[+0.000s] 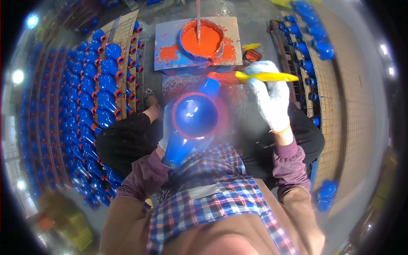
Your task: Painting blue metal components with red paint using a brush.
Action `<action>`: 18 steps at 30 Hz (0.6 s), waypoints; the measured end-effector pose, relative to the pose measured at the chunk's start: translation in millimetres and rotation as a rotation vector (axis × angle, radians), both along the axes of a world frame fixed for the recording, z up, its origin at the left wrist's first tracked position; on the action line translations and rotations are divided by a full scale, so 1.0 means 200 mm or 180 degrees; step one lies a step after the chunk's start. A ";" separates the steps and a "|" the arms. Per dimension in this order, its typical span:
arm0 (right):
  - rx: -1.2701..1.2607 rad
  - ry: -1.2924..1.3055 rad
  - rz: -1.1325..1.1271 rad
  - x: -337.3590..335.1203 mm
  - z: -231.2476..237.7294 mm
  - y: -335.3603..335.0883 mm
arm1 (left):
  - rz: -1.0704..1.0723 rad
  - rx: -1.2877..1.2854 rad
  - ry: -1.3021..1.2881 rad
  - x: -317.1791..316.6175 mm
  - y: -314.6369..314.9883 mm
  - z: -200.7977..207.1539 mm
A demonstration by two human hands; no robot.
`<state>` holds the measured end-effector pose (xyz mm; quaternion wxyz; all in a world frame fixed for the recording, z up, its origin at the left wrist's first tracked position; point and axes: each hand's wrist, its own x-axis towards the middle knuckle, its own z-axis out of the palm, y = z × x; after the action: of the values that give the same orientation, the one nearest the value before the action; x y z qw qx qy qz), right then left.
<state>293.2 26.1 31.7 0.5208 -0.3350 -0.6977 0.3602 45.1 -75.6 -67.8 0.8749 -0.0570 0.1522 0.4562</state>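
Note:
A blue pipe fitting (177, 149) with a wide round mouth is held up in front of my body. My left hand (167, 124), in a white glove, grips it from the left and underneath; most of its fingers are hidden behind the fitting. The wide rim and the far end of the fitting are red. My right hand (272, 95), also gloved, is closed around the yellow handle of a paintbrush (267, 77). The brush's red-coated bristles point left and meet the fitting's far end.
A bucket (183, 47) of red paint, with a stick standing in it, sits on a paint-splashed board (166, 29) ahead. Rows of blue fittings (106, 87) with red ends fill the left. Wooden boards (332, 102) and more blue fittings (316, 32) stand at the right.

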 end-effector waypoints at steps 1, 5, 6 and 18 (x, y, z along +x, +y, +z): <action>-0.0014 -0.0021 0.0048 0.00 -0.03 -0.03 | -0.0276 0.0523 -0.0878 0.03 0.00 0.01; -0.0667 0.0736 -0.0626 0.02 -0.10 -0.11 | 0.0050 0.0365 -0.1508 0.10 -0.01 0.11; -0.1234 0.1158 -0.0835 0.04 -0.11 -0.12 | 0.0370 0.0187 -0.0797 0.09 0.01 0.13; -0.2378 0.3131 -0.0027 0.20 -0.13 -0.06 | 0.0565 0.0311 0.1401 -0.13 0.21 0.27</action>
<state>333.3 14.6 5.7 0.6304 -0.2922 -0.2011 0.6905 18.6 -34.1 -14.1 0.7789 0.0730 0.3113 0.5395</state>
